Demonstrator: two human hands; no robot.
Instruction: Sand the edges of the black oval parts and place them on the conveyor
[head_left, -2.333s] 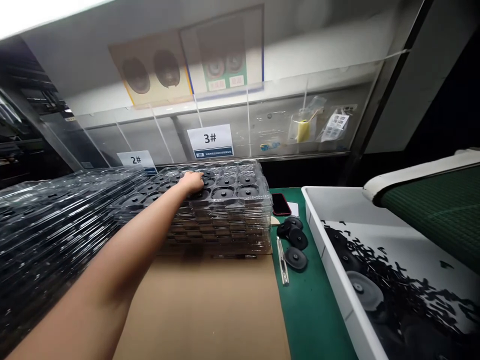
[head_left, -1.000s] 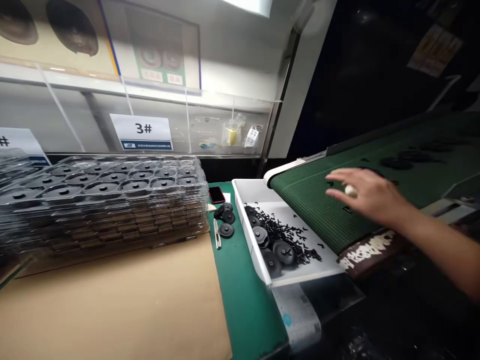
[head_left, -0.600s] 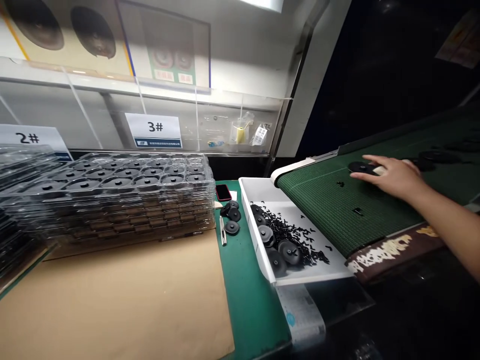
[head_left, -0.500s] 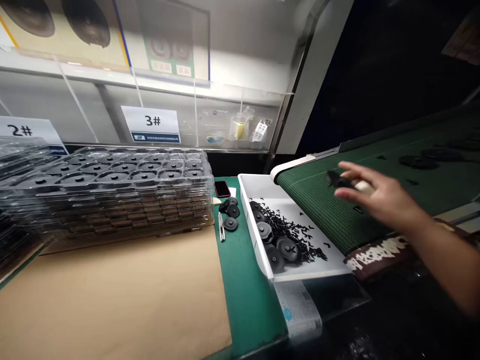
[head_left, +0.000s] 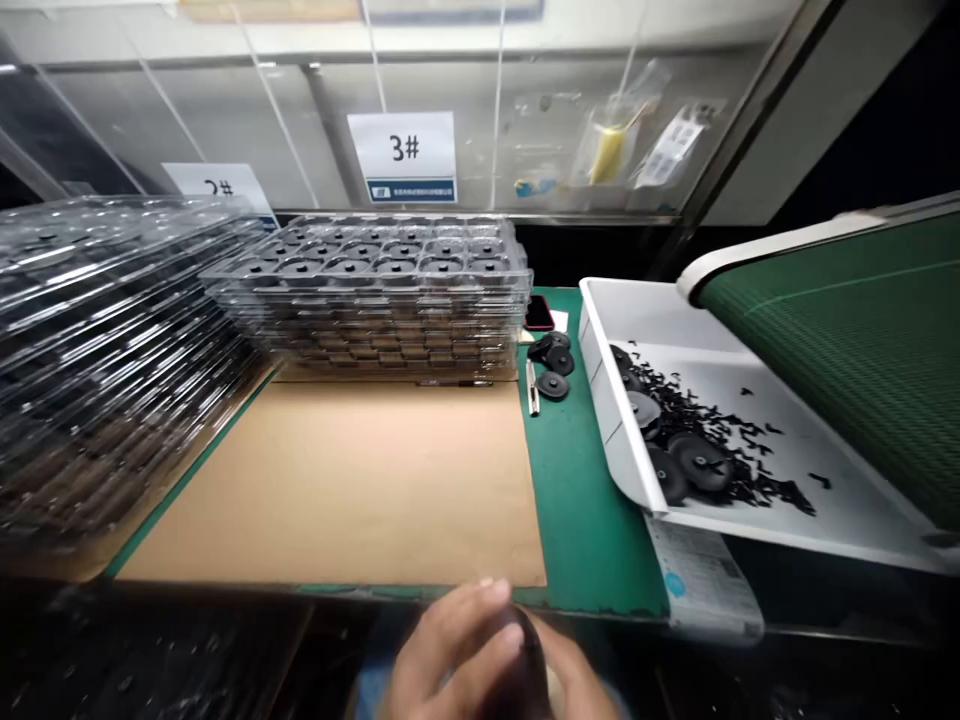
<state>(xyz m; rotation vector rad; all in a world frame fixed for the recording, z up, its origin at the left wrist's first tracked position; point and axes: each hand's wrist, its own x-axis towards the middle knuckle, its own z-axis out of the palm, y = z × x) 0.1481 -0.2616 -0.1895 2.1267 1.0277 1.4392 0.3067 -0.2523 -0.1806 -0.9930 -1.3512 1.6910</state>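
Observation:
At the bottom middle, by the front edge of the table, my two hands meet around a dark round plastic part [head_left: 531, 655]. My left hand [head_left: 442, 655] is closed on it, thumb and fingers along its near side. Behind its right side is my right hand [head_left: 576, 675], fingers bent against the same part and partly hidden by it. Blur hides the part's details. Similar black discs [head_left: 701, 462] lie among many small black scraps in a white tray [head_left: 619, 440] to the right.
Brown paper [head_left: 345, 480] covers the green table [head_left: 585, 540]. Stacked clear trays [head_left: 375, 300] of black discs stand behind, with another stack [head_left: 112, 380] leftward. A cutter knife [head_left: 532, 388], loose discs [head_left: 553, 385] and a phone [head_left: 538, 312] lie beside a green conveyor [head_left: 847, 320].
My right hand has left the conveyor with a black part and come to the front middle. My left hand has come into view and holds the part too. The view has turned left.

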